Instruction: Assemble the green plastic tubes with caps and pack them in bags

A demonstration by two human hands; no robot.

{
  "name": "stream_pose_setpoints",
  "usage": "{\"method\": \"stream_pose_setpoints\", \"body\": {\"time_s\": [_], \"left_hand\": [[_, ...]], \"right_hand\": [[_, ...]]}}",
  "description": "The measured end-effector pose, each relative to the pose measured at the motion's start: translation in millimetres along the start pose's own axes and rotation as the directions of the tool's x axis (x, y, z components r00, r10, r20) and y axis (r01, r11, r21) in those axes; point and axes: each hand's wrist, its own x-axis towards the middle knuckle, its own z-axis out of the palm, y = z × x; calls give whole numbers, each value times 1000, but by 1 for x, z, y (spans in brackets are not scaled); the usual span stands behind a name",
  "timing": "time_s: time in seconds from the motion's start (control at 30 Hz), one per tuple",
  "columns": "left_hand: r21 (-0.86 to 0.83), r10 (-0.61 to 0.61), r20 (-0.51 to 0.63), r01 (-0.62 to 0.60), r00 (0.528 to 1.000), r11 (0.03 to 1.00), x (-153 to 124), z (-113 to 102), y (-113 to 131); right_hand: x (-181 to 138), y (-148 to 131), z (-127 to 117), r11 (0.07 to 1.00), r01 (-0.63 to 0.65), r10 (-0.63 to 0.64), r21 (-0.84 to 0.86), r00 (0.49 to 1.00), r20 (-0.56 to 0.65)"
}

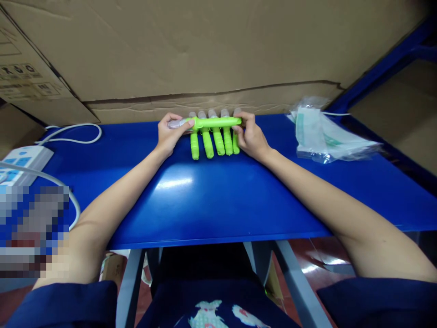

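Note:
A lime-green stick-shaped item with a clear end (216, 122) is held sideways between my two hands at the back of the blue table (218, 196). My left hand (170, 133) is closed round its clear end, with the thumb on the joint with the green part. Fingers of my right hand (251, 136) pinch the green tip. Beneath and behind it lies a row of several similar green items (209, 145), side by side, clear ends toward the cardboard. My right hand partly covers the rightmost one. Their exact kind I cannot make out.
Cardboard (218, 50) walls off the back. On the right lie clear plastic bags (327, 134) with white-and-green contents. A white power strip (25, 166) with a looping cable (77, 132) is on the left. Blurred-out squares hide the lower left.

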Motion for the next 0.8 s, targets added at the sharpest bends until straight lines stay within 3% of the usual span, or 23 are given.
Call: {"method": "stream_pose_setpoints", "body": {"time_s": [0.17,0.27,0.57,0.8], "left_hand": [[221,252,112,-271,961,937,-5,-6,8],[252,316,141,-343,938,905,-8,-6,13],[112,136,45,-140,990,984,0,-1,-1],[108,153,123,-166,981,980,-1,-5,-2]], "right_hand": [[0,-4,-7,997,-74,75,31,997,-15],[1,-5,-12,996,-86,86,25,996,-36],[1,1,2,995,-41,42,90,999,-9],[-2,2,-2,999,-36,36,20,999,-30]]}}
